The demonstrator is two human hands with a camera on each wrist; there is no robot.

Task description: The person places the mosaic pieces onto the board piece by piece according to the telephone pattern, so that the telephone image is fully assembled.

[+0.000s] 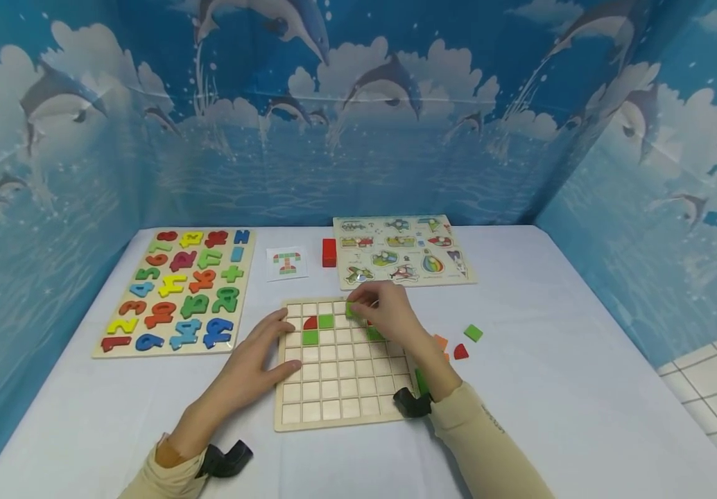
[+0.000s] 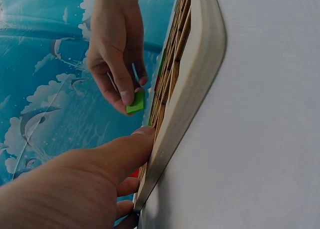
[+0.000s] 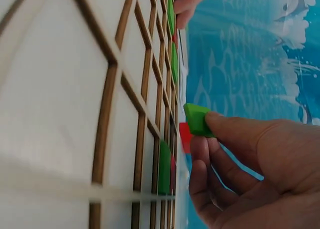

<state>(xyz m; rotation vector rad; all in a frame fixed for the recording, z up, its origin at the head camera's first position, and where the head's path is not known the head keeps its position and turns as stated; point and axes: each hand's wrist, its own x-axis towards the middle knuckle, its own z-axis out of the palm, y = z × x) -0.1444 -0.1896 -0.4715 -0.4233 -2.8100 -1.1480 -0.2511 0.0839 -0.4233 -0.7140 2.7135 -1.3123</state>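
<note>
1. Dolphin-and-cloud backdrop panels wall in a white-covered table [image 1: 552, 388].
2. On it, at the far left, lies a number puzzle board [image 1: 177, 291]; a vehicle picture puzzle [image 1: 402, 251] lies at the far side, with a red block [image 1: 329, 252] and a small pattern card [image 1: 286, 263] just beside it.
3. The wooden grid board [image 1: 340, 374] sits nearest the person; a few green and red tiles already fill cells in its upper rows.
4. The left hand [image 1: 252, 360] rests flat, fingers straight, against the board's left edge — steadying it, I judge.
5. The right hand [image 1: 386, 312] pinches a green square tile [image 3: 197, 119] between thumb and fingertips, held just above the top rows, not yet seated.
6. Loose pieces — a green square [image 1: 473, 333], a red quarter-round [image 1: 460, 352] — lie right of the board.
7. The step in hand looks like placing this tile; the next move calls for squaring it to an open cell and pressing it in flush.
</note>
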